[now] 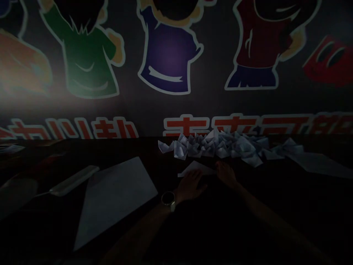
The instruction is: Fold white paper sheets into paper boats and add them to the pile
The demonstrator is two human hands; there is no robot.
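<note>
A folded sheet of white paper (194,167) with a raised peak lies on the dark table in front of me. My left hand (191,186), with a watch on its wrist, rests its flat fingers on the paper's lower edge, thumb spread to the side. At the paper's right corner, my right hand (226,174) has its fingers close together, seemingly pinching that corner; dim light hides the fingertips. Just beyond both hands sits a heap of folded white paper pieces (220,144).
To the left lies a stack of flat white paper (116,200), beside a long pale object (74,180) with a thin cord. More flat paper (321,163) is at the right. A wall (127,106) with cartoon figures and red lettering stands behind the table.
</note>
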